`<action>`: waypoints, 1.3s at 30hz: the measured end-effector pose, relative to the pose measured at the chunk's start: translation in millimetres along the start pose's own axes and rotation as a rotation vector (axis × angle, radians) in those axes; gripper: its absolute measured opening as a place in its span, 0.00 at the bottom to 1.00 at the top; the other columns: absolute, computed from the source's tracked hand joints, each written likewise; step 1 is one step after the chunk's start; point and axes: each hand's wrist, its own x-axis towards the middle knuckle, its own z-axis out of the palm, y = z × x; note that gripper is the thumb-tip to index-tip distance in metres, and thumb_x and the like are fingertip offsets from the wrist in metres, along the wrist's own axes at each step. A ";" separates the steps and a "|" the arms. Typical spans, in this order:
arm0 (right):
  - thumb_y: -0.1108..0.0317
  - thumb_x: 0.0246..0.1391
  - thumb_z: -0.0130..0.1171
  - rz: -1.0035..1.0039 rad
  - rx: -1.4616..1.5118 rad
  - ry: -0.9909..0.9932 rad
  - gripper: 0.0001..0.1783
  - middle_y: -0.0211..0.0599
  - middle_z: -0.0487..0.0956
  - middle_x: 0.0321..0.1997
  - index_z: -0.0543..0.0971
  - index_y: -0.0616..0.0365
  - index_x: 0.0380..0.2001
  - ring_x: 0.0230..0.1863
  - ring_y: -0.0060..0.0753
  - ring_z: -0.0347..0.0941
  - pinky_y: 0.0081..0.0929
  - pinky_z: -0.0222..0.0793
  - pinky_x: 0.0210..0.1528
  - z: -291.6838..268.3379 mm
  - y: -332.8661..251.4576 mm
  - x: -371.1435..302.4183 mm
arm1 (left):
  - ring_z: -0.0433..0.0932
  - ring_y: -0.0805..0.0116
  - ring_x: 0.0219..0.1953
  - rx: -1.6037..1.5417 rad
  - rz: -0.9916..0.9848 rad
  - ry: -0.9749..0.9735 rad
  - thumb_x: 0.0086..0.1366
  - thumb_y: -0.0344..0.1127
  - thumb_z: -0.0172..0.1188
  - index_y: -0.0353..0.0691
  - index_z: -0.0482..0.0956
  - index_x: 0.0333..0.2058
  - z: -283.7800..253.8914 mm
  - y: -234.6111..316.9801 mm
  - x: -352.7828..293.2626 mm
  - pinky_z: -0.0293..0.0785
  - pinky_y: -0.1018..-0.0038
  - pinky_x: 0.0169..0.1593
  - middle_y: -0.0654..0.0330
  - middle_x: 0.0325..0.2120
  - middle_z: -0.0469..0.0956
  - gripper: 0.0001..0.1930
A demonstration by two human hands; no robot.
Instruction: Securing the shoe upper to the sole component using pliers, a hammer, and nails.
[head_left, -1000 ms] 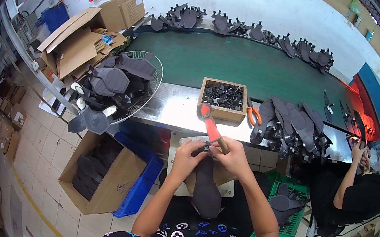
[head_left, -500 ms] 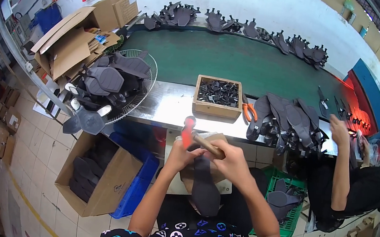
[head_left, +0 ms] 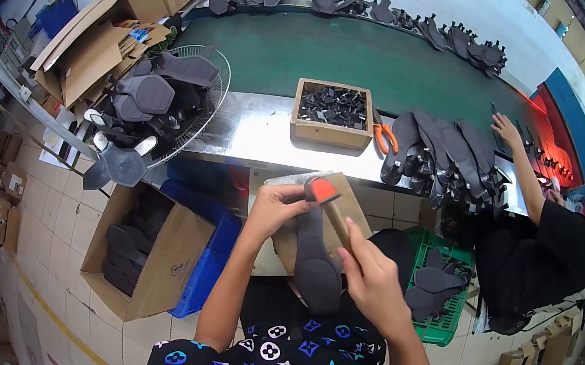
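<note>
Right grip (head_left: 375, 273) holds hammer (head_left: 332, 208) over sole (head_left: 318, 271), near bench edge (head_left: 251, 162).

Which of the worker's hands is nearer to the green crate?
Right. The right hand, gripping a hammer, is to the left of the green crate in this view; the left hand, at the far end of the dark sole, is farther left.

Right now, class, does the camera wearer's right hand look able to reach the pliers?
Probably, though the right hand holds a hammer and might need to put it down; the pliers lie between the box and soles, uncovered on the near side.
</note>
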 end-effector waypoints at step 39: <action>0.65 0.61 0.61 -0.007 0.522 -0.267 0.15 0.46 0.82 0.49 0.82 0.64 0.46 0.53 0.42 0.78 0.35 0.72 0.56 -11.3 33.2 4.8 | 0.78 0.70 0.37 -0.012 -0.195 -0.413 0.68 0.34 0.62 0.32 0.84 0.38 50.1 100.4 -131.7 0.71 0.76 0.41 0.59 0.31 0.80 0.10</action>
